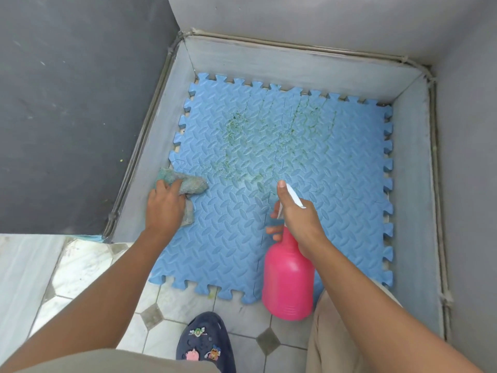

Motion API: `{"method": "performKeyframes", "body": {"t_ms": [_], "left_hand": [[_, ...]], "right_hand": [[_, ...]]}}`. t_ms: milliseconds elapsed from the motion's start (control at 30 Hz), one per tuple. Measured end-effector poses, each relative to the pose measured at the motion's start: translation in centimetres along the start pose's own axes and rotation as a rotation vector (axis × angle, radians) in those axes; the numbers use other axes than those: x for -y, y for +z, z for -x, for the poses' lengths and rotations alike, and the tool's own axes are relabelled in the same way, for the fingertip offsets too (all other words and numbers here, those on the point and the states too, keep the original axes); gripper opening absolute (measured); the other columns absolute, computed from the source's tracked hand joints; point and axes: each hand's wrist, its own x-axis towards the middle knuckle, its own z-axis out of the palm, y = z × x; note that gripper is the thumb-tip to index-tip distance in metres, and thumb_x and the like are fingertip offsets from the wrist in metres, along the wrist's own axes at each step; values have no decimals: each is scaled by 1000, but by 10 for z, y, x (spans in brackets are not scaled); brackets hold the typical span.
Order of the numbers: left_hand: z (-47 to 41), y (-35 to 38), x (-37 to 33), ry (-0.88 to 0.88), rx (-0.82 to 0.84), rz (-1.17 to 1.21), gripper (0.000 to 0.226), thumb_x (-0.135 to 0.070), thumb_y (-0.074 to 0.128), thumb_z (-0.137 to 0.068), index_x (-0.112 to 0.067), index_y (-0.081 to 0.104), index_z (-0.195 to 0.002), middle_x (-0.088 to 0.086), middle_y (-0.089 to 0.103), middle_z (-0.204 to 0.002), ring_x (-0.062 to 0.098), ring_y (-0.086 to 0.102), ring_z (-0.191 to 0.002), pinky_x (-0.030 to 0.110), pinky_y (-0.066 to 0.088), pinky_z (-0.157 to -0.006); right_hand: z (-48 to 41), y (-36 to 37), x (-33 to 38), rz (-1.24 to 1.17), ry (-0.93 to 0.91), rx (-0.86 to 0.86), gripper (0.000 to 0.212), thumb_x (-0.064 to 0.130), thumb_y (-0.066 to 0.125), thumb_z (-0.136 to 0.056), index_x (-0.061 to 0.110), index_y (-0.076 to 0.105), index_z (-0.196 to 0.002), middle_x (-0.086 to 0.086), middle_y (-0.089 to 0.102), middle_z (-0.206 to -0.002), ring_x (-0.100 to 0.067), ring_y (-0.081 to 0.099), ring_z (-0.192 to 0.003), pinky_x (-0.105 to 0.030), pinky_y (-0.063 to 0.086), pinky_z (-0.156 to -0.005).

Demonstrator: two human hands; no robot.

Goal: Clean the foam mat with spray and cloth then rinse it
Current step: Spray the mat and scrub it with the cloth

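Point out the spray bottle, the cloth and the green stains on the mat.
spray bottle (287, 278): head view, middle of its pink body.
cloth (195, 184): head view, bunched end lying on the foam mat (336, 184).
green stains (236, 125): head view, denser patch left of the seam.
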Motion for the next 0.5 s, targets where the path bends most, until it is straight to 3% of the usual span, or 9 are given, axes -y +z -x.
{"method": "performKeyframes", "body": {"t_ms": [67, 167, 233, 367, 500], "left_hand": [[0, 0, 1, 6, -6, 0, 40, -7, 64, -87, -4, 60, -127, 22, 54, -98, 38, 55, -81, 48, 49, -78], [0, 2, 2, -1, -4, 7, 40, -8, 63, -87, -5, 59, -128, 22, 53, -98, 37, 54, -81, 48, 48, -78], [-1, 2, 2, 1, 12, 0, 41, -8, 63, -88, -4, 59, -129, 22, 53, -99, 37, 54, -81, 48, 48, -78], [-3, -1, 3, 3, 40, -6, 43, -10, 63, -89, -5, 57, -131, 22, 54, -101, 38, 55, -81, 48, 48, -78], [-4, -3, 3, 2, 59, 4, 43, -11, 63, -89, -6, 57, -132, 22, 54, -102, 37, 55, -82, 47, 48, -78]], "right_hand": [[1, -7, -2, -9, 8, 30, 76, 79, 58, -85, 3, 68, -84, -21, 73, -93, -43, 77, -71, -35, 57, -52], [1, -8, -2, 17, 27, 43, 71, 80, 57, -84, 9, 61, -78, -15, 64, -73, -37, 76, -64, -33, 54, -50], [1, -5, -1, 45, 25, 25, 72, 82, 56, -82, 10, 58, -80, -13, 60, -70, -35, 77, -62, -32, 53, -50], [6, 7, 0, 117, -6, 115, 75, 79, 56, -85, 5, 69, -81, -11, 75, -90, -38, 77, -63, -30, 52, -47], [7, 20, 9, 210, -39, 103, 71, 81, 55, -85, 12, 57, -69, -8, 63, -62, -27, 73, -51, -29, 51, -48]]}}
